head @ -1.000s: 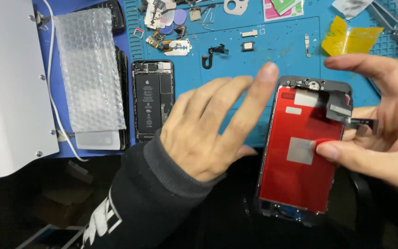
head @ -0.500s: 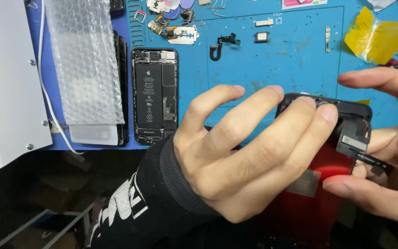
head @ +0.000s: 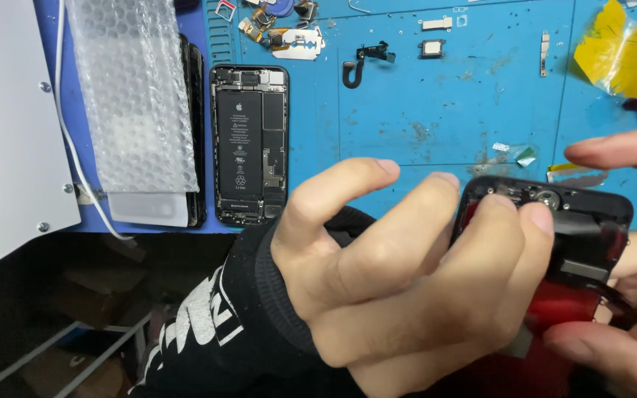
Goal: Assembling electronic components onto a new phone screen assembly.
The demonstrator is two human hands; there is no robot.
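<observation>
Left hand pinches the top edge of a phone screen assembly with its fingertips; right hand grips its right side, index finger lifted. The assembly is held tilted above the near edge of a blue work mat. An opened phone body lies well apart, left, beside bubble wrap.

red-backed phone screen, bubble-wrap sleeve

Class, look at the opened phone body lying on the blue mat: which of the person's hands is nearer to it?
Left. The left hand hovers just right of the opened phone body, its fingers on the screen assembly. The right hand is at the far right edge.
</observation>
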